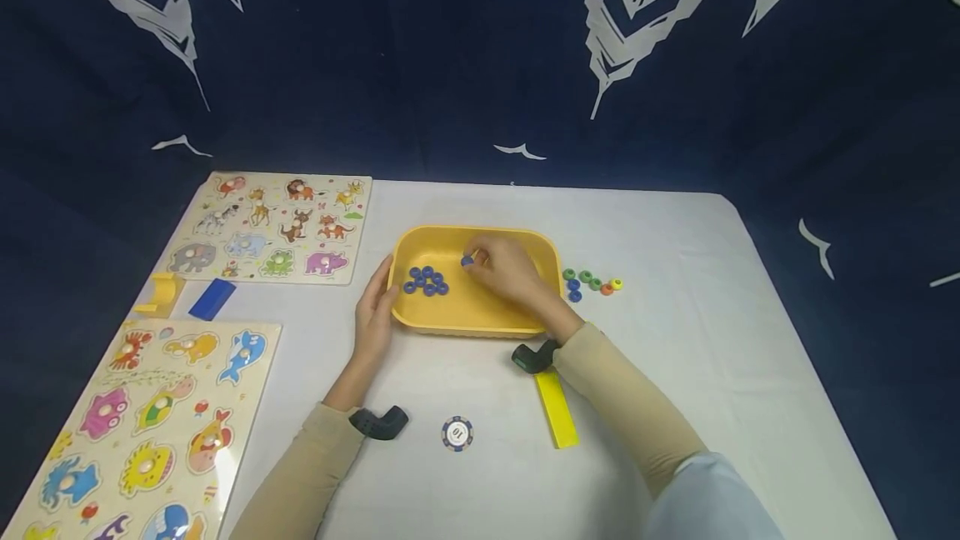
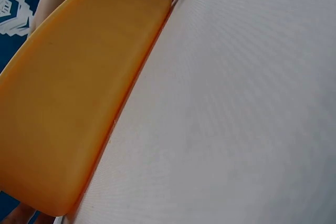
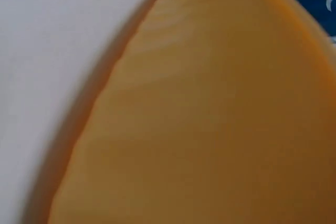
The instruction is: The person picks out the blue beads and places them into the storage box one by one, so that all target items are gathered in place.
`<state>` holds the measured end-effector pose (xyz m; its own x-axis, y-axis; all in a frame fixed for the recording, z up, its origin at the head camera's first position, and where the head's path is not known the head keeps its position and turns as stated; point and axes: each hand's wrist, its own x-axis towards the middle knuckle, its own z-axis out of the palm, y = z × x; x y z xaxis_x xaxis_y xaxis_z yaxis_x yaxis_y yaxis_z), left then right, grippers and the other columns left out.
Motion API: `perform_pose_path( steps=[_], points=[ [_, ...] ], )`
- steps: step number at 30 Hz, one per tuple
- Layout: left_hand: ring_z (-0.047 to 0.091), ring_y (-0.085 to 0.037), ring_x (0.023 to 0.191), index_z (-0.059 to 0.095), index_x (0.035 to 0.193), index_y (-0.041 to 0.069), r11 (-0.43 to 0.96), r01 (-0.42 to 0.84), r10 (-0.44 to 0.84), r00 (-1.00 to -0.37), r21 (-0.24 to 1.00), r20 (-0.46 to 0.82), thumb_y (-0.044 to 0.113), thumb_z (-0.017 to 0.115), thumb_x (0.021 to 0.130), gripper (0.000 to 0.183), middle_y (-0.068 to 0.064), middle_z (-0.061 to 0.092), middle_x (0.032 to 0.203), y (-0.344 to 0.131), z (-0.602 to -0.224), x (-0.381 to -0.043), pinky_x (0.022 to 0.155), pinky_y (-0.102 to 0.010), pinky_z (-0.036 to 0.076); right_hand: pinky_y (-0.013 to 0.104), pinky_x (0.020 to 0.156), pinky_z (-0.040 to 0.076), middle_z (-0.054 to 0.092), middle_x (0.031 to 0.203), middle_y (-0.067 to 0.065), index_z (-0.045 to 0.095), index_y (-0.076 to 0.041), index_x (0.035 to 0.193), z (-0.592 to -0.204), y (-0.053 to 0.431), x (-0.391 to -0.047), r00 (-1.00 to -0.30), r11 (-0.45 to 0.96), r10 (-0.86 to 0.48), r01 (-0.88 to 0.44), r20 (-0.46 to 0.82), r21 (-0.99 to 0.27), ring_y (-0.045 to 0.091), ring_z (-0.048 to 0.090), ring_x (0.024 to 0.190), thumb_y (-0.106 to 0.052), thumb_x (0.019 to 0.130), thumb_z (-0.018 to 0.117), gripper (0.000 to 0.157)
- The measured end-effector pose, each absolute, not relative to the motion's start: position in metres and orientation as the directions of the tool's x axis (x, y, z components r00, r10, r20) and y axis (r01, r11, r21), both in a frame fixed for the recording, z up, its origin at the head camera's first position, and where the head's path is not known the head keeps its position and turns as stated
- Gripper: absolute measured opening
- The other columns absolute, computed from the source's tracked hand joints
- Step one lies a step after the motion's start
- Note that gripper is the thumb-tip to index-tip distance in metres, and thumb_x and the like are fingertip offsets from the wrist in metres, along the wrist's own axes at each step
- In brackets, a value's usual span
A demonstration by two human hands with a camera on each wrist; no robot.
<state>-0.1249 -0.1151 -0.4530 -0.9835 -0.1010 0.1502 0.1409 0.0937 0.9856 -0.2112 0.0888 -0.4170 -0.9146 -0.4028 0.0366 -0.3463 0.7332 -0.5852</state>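
Observation:
A yellow tray (image 1: 480, 325) stands at the middle of the white table. My left hand (image 1: 372, 315) holds it at its left end, with thumb and fingers at the rim. Several blue ring-shaped beads (image 1: 427, 278) lie grouped in the tray's left part. Over the tray's right half, my right hand (image 1: 504, 267) pinches one more blue bead (image 1: 468, 260) between thumb and fingertips. Just outside the tray's right end lie loose beads: green (image 1: 595, 283), blue (image 1: 574, 296), orange (image 1: 606, 289) and yellow (image 1: 617, 283). Both wrist views are mostly filled by the tray's near wall (image 2: 79, 87).
Two wooden puzzle boards, one of land animals (image 1: 258, 227) and one of sea animals (image 1: 157, 415), lie on the left. Between them are a yellow block (image 1: 161, 297) and a blue block (image 1: 212, 299). In front lie a poker chip (image 1: 457, 433) and a yellow strip (image 1: 557, 411).

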Motion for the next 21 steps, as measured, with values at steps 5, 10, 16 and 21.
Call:
perform_pose_path(
  steps=[5,10,16,21],
  points=[
    [0.028,-0.014,0.131,0.029,0.138,0.008,0.092,0.138,-0.101,-0.984,0.986,0.147,0.006,0.035,0.094,0.045,-0.003,0.029,0.144,-0.114,-0.452,-0.125,0.106,-0.018,0.028,0.021,0.052,0.045,0.06,0.075,-0.004,0.063,-0.017,0.091,-0.426,0.074,-0.217,-0.907,0.749,-0.421,-0.342,-0.009,-0.567,0.01,0.054,0.065,-0.02,0.078,0.063,0.014],
    [0.029,-0.015,0.131,0.029,0.138,0.007,0.098,0.143,-0.099,-0.983,0.985,0.153,0.007,0.036,0.094,0.045,-0.004,0.029,0.144,-0.115,-0.45,-0.124,0.105,-0.019,0.029,0.021,0.05,0.042,0.057,0.07,-0.004,0.062,-0.016,0.091,-0.431,0.065,-0.218,-0.902,0.768,-0.427,-0.321,-0.069,-0.554,0.01,0.052,0.062,-0.02,0.079,0.063,0.013],
    [0.029,-0.016,0.131,0.029,0.138,0.008,0.093,0.145,-0.092,-0.984,0.985,0.153,0.008,0.035,0.094,0.045,-0.003,0.028,0.144,-0.116,-0.45,-0.124,0.105,-0.019,0.03,0.021,0.055,0.044,0.059,0.073,-0.003,0.065,-0.015,0.093,-0.434,0.061,-0.218,-0.889,0.757,-0.453,-0.34,-0.073,-0.558,0.011,0.052,0.066,-0.016,0.079,0.063,0.014],
    [0.029,-0.018,0.131,0.029,0.138,0.006,0.09,0.149,-0.096,-0.983,0.985,0.157,0.007,0.036,0.093,0.045,-0.007,0.028,0.144,-0.115,-0.452,-0.125,0.105,-0.021,0.031,0.023,0.069,0.049,0.064,0.085,0.0,0.067,-0.012,0.097,-0.433,0.064,-0.215,-0.876,0.736,-0.479,-0.365,-0.056,-0.571,0.012,0.056,0.078,-0.012,0.08,0.06,0.018]
  ],
)
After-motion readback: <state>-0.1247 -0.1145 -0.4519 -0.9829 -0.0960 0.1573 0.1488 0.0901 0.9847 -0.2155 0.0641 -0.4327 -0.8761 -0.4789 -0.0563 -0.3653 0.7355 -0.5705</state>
